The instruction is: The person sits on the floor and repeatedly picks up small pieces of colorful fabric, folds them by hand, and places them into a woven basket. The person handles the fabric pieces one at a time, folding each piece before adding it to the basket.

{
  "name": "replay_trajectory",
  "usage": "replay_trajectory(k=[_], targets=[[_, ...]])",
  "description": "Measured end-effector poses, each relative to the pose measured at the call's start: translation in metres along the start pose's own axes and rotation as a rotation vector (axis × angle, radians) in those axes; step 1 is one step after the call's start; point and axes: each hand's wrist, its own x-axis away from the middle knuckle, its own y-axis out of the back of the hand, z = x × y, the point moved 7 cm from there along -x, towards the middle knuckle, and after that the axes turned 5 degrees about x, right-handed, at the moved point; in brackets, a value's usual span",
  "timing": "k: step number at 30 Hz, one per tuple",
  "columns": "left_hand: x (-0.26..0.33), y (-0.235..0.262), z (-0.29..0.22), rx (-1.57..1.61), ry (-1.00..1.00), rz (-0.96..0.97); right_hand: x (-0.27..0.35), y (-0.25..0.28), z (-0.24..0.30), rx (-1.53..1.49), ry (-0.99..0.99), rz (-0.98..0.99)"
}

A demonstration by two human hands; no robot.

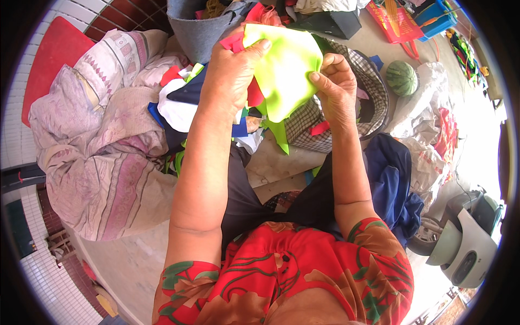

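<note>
Both hands grasp a lime-green cloth piece point(284, 67) held up over the lap: left hand point(234, 70) pinching its left edge, right hand point(335, 86) its right. Behind it, a checked basket point(374, 92) holds mixed scraps; farther off, a grey felt tub point(197, 30) holds more fabric.

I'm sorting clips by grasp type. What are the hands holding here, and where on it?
Both hold a lime-green fabric piece: the left hand pinches its upper-left edge, along with red scraps; the right hand pinches its right edge.
</note>
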Motion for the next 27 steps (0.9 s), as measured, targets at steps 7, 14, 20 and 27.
replay_trajectory(k=[7, 14, 20, 27], targets=[[-0.001, 0.015, -0.003, -0.016, 0.031, -0.08, 0.002, -0.006, -0.012, -0.131, -0.089, 0.022], [0.003, 0.007, -0.004, -0.021, 0.03, -0.019, 0.004, -0.006, -0.035, -0.274, -0.27, 0.095], [0.002, 0.008, -0.003, -0.134, 0.024, -0.027, 0.003, -0.004, -0.021, -0.275, -0.099, -0.048], [0.002, 0.009, -0.006, -0.185, -0.01, -0.069, 0.001, 0.006, -0.02, -0.233, -0.059, -0.166]])
